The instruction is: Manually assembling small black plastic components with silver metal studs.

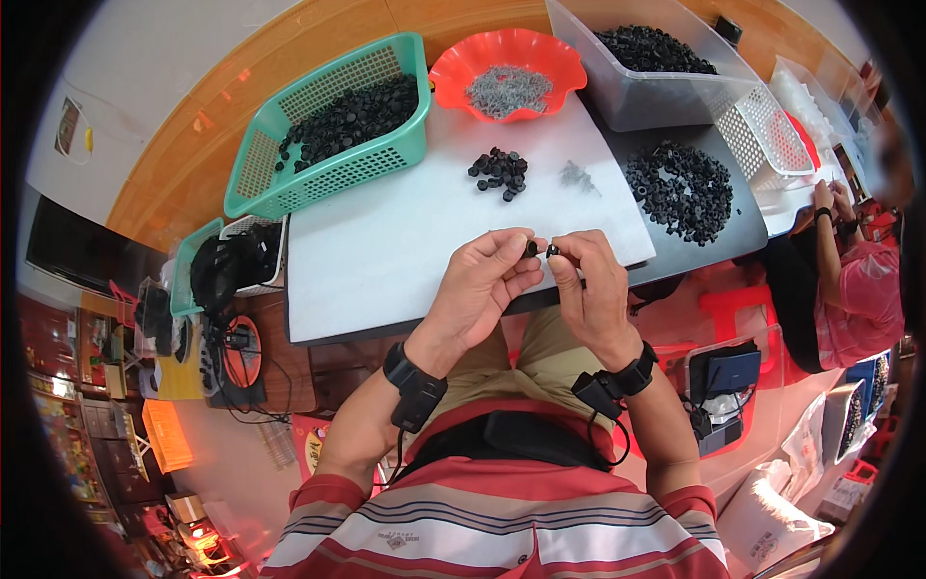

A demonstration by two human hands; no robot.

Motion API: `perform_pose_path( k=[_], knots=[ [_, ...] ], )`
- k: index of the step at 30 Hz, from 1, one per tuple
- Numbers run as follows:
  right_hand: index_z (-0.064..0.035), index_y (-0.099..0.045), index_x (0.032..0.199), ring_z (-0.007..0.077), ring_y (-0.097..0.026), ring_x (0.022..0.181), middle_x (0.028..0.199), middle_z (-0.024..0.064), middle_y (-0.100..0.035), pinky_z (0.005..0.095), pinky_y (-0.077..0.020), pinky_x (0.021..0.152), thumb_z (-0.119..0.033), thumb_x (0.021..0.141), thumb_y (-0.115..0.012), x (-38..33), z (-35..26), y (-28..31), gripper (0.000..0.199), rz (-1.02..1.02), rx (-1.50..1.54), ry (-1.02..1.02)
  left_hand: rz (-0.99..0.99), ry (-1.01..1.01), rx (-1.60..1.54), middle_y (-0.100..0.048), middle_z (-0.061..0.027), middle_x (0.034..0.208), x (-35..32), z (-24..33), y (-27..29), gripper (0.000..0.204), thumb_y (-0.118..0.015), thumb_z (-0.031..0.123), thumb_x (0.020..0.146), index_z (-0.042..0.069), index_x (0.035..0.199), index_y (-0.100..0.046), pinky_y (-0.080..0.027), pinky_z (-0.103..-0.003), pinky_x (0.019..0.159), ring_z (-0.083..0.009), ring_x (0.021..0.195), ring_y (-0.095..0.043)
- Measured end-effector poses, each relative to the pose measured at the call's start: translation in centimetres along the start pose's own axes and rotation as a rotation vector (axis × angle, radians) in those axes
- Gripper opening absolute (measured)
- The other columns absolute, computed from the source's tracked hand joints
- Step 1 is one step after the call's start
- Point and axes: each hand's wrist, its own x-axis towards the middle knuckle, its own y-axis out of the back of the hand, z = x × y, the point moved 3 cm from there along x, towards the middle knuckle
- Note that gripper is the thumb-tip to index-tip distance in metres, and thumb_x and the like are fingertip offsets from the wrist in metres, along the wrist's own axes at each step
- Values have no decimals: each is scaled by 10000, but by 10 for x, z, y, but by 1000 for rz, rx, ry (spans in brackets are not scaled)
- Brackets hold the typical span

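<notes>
Above the front edge of the white sheet (386,251), my left hand (485,280) pinches a small black round cap (531,249) between thumb and fingers. Close beside it, my right hand (590,289) grips another small black part (553,251) with its fingertips. The two parts face each other, with a narrow gap between them. Beyond my hands lies a small pile of black caps (499,174), and to its right a little heap of tiny clear-grey pieces (578,178). The exact kind of these parts is too small to tell.
A green basket (333,179) of black parts stands far left, beside a red scalloped bowl (449,82) of grey pieces. A clear bin (656,106) stands far right, behind a spread of black pieces (681,191). Another person (854,280) sits at the right.
</notes>
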Motion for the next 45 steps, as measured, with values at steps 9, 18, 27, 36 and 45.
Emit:
perform_pose_path(
  k=[9,18,27,36,45],
  knots=[
    [-25,-637,1148,285,-663,745,1002,160,-653,355,-547,629,-118,980,-687,-1,2,1,198,1,0,8,-35,14,-32,-705,-146,1202,-2,1,3,265,-637,139,1032,-5,1255,-624,-618,-309,913,-156,976,-713],
    [-38,-661,1160,303,-679,758,988,149,-643,377,-556,612,-112,955,-706,0,-4,0,222,-46,10,-9,-46,26,-22,-703,-103,1120,-3,-1,4,236,-622,139,1040,-8,1225,-626,-620,-302,909,-157,990,-709],
    [-45,-660,1166,306,-679,739,977,136,-643,387,-555,595,-111,932,-725,0,-3,0,251,-84,-49,-17,-49,18,15,-694,-102,1136,-1,-4,6,240,-627,139,1039,-8,1229,-634,-610,-301,911,-157,996,-702],
    [-18,-713,1127,267,-688,712,939,117,-667,359,-556,589,-93,883,-774,-2,-2,1,263,-29,-31,10,-22,-27,42,-699,-130,1189,-3,-6,-1,258,-654,128,1022,-17,1235,-643,-602,-296,915,-151,998,-694],
    [-5,-720,1126,256,-688,711,933,117,-680,343,-555,577,-70,879,-779,-7,-2,-1,262,44,-22,37,-15,-19,41,-701,-131,1184,-5,-9,-1,250,-661,113,1015,-36,1215,-653,-605,-301,937,-164,1038,-695]
  ],
)
